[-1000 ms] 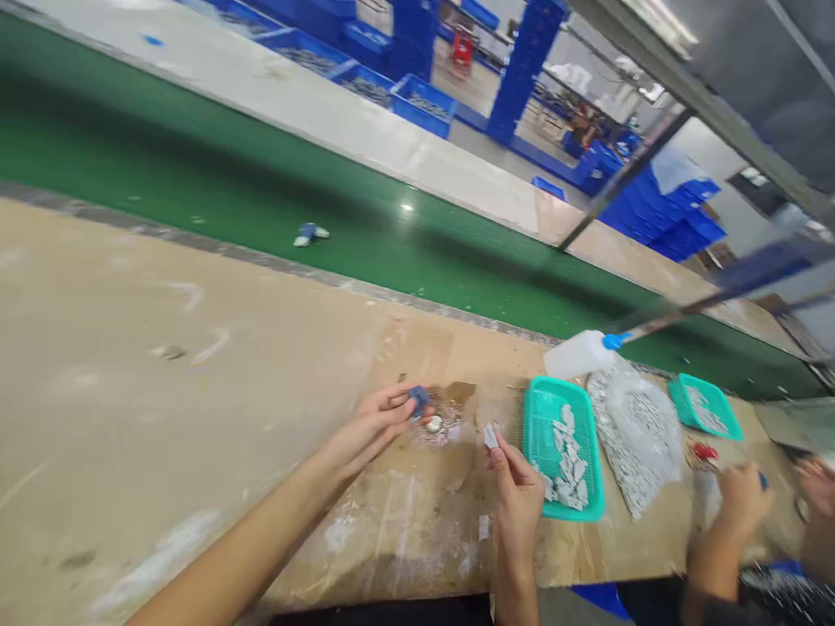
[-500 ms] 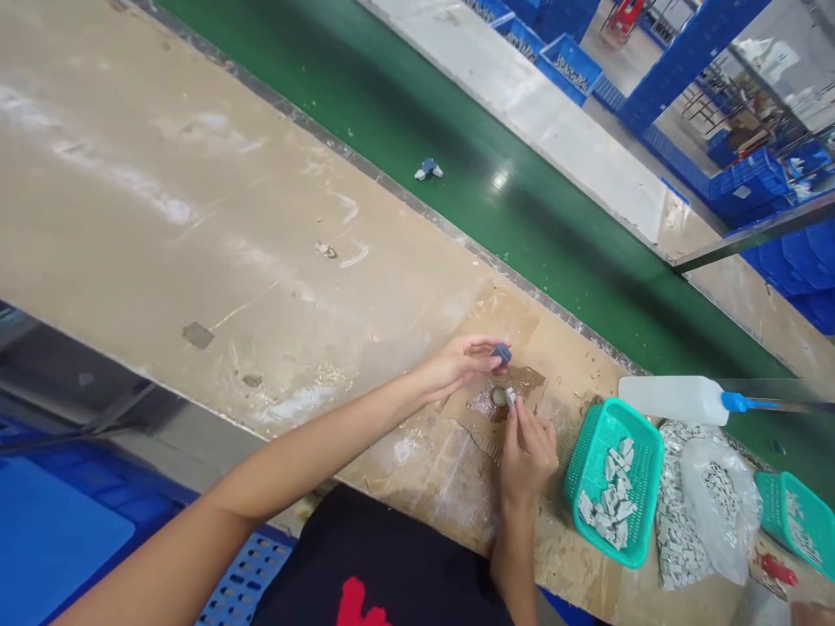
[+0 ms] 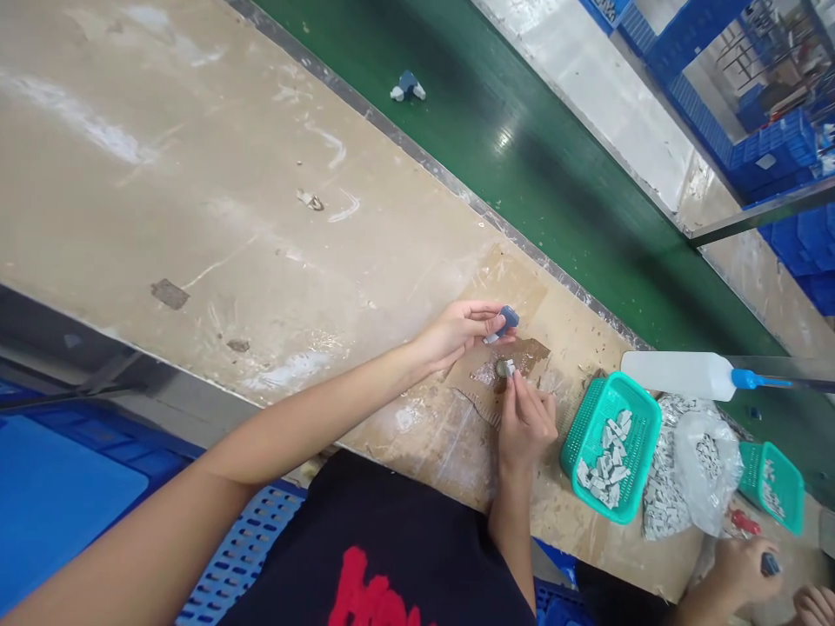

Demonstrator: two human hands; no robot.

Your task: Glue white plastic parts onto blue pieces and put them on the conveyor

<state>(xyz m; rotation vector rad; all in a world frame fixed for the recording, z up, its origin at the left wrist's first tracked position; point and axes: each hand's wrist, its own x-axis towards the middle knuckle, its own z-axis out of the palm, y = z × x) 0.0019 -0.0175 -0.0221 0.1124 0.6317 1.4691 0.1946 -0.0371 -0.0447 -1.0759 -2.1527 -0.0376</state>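
Note:
My left hand is closed on a small dark blue block, with a bit of white at its lower end. Just below and to the right, the fingertips of my right hand pinch a small white piece. That piece is at the small round cap-like dish, partly hidden; whether they touch I cannot tell. Under both lies a brown, wet-looking cardboard scrap. A green plastic basket holding several white pieces stands to the right of my right hand.
A white squeeze bottle with a blue nozzle lies behind the basket. Bags of small parts, another green basket and a co-worker's hand are at the right. A blue-and-white piece rests on the green belt.
The blue block has turned in my left hand, showing its white end. My right hand's white piece now overlaps the round dish. A co-worker's hands have come into view; the camera has shifted.

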